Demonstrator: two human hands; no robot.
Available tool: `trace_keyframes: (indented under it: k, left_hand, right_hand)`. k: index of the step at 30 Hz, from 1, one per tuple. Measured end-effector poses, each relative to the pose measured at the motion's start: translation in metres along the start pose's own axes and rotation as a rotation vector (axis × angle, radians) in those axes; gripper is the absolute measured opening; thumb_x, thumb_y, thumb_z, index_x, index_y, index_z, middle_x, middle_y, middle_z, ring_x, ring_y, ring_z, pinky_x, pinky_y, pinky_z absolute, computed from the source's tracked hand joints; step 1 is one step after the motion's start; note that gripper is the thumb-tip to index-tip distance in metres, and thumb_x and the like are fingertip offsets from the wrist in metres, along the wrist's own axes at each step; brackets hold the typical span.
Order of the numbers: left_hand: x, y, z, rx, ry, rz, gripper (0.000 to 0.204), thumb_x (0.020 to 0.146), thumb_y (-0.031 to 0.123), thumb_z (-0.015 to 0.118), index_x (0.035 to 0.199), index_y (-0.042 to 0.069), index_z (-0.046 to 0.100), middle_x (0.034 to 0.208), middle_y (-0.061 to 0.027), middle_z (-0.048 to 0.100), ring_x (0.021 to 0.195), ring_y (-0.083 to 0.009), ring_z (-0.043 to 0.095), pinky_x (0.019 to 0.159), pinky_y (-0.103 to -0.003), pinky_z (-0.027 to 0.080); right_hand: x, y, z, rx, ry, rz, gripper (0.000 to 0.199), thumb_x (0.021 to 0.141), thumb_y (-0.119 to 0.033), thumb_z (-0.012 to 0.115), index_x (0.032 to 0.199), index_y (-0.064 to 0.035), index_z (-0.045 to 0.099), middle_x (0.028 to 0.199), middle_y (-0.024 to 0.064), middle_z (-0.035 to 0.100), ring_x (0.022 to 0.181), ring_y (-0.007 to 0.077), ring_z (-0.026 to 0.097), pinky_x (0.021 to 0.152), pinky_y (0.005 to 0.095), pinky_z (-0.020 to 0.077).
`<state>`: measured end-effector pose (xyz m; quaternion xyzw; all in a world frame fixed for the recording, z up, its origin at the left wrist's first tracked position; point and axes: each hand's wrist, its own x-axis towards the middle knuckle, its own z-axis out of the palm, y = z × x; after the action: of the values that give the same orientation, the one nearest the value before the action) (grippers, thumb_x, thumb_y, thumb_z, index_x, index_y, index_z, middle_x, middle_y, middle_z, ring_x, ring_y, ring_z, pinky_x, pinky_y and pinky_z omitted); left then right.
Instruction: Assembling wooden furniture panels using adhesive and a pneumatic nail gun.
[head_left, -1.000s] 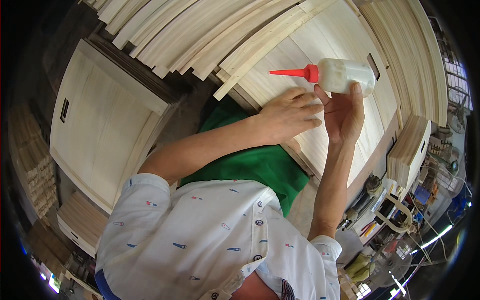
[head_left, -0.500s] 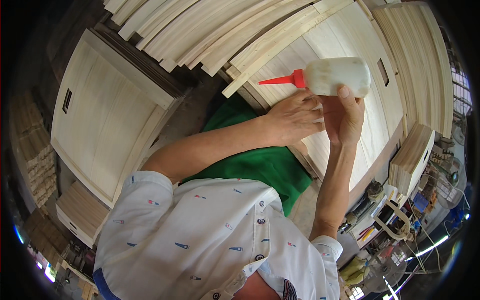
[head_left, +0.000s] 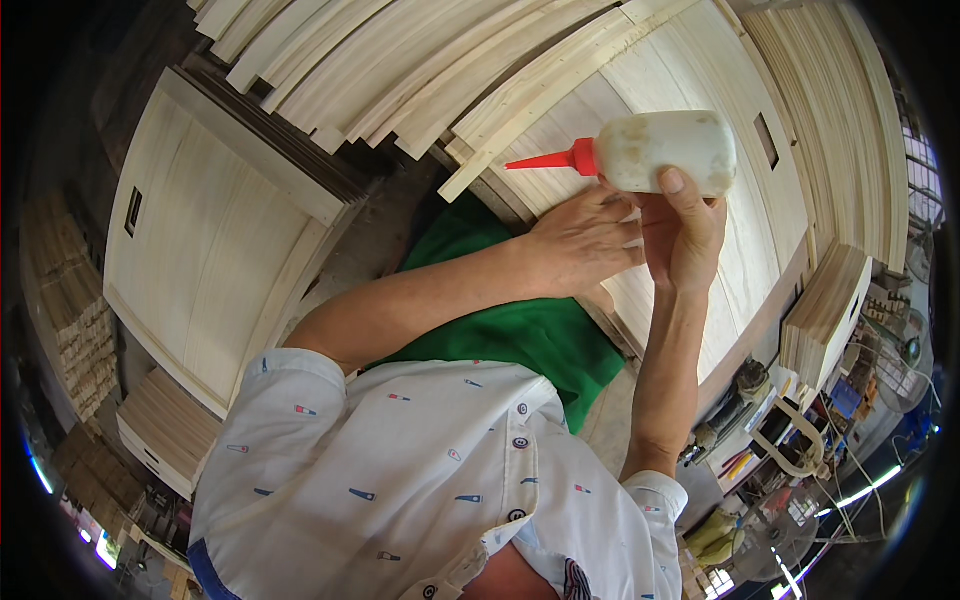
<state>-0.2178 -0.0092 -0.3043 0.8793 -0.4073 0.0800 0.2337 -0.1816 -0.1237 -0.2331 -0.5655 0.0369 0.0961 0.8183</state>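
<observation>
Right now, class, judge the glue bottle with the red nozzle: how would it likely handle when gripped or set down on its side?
The glue bottle looks like soft plastic, so it probably gives when the right hand squeezes it. Its round body would likely roll if laid sideways. Smears on its surface suggest a tacky rather than slippery grip.

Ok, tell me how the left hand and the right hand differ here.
The right hand grips the white glue bottle, thumb up its side; the left hand holds nothing, its fingers stretched out just below the bottle. The right hand is raised upright; the left hand lies knuckles-up over the pale wooden panel. The right forearm rises steeply; the left crosses the green cloth. Both are bare and close together.
</observation>
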Motion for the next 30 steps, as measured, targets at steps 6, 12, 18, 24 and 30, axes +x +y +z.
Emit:
trace_keyframes:
  k: [6, 12, 18, 24, 30]
  left_hand:
    - [0.001, 0.000, -0.002, 0.033, 0.016, -0.006, 0.071, 0.066, 0.057, 0.076, 0.124, 0.019, 0.061, 0.130, 0.0019, 0.057, 0.130, -0.0218, 0.040, 0.114, -0.045, 0.021]
    - [0.002, 0.002, -0.011, 0.093, -0.155, -0.020, 0.074, 0.069, 0.058, 0.073, 0.129, 0.020, 0.057, 0.138, 0.0022, 0.051, 0.136, -0.0236, 0.034, 0.115, -0.050, 0.016]
    - [0.002, 0.000, -0.003, 0.101, -0.106, -0.016, 0.069, 0.071, 0.055, 0.071, 0.128, 0.018, 0.058, 0.136, 0.0007, 0.053, 0.136, -0.0250, 0.034, 0.115, -0.049, 0.017]
    - [0.000, -0.002, -0.007, -0.096, -0.067, 0.005, 0.064, 0.069, 0.051, 0.075, 0.120, 0.015, 0.060, 0.128, -0.0055, 0.054, 0.134, -0.0278, 0.036, 0.113, -0.045, 0.025]
    - [-0.002, -0.001, -0.012, -0.119, -0.007, 0.016, 0.072, 0.068, 0.052, 0.074, 0.127, 0.015, 0.056, 0.139, -0.0051, 0.047, 0.139, -0.0277, 0.030, 0.114, -0.046, 0.021]
  right_hand:
    - [0.001, 0.003, 0.006, -0.030, 0.022, 0.007, 0.049, 0.078, -0.004, 0.075, 0.120, 0.0048, 0.052, 0.106, 0.0144, 0.064, 0.096, 0.0244, 0.065, 0.082, 0.0396, 0.0565]
    - [0.000, 0.006, 0.005, -0.040, 0.033, -0.003, 0.047, 0.078, -0.003, 0.075, 0.120, 0.0034, 0.053, 0.107, 0.0132, 0.064, 0.096, 0.0230, 0.065, 0.084, 0.0379, 0.0552]
    - [0.004, 0.006, 0.005, -0.041, 0.021, -0.024, 0.046, 0.079, -0.003, 0.075, 0.119, 0.0036, 0.053, 0.107, 0.0129, 0.064, 0.094, 0.0219, 0.065, 0.082, 0.0355, 0.0547]
    - [0.014, -0.001, 0.002, -0.063, 0.024, -0.086, 0.043, 0.081, -0.003, 0.074, 0.118, 0.0045, 0.054, 0.106, 0.0136, 0.064, 0.093, 0.0227, 0.066, 0.082, 0.0379, 0.0568]
    - [0.030, -0.011, -0.009, -0.202, 0.025, -0.178, 0.050, 0.084, -0.014, 0.071, 0.124, 0.0062, 0.048, 0.111, 0.0176, 0.060, 0.099, 0.0295, 0.065, 0.083, 0.0468, 0.0589]
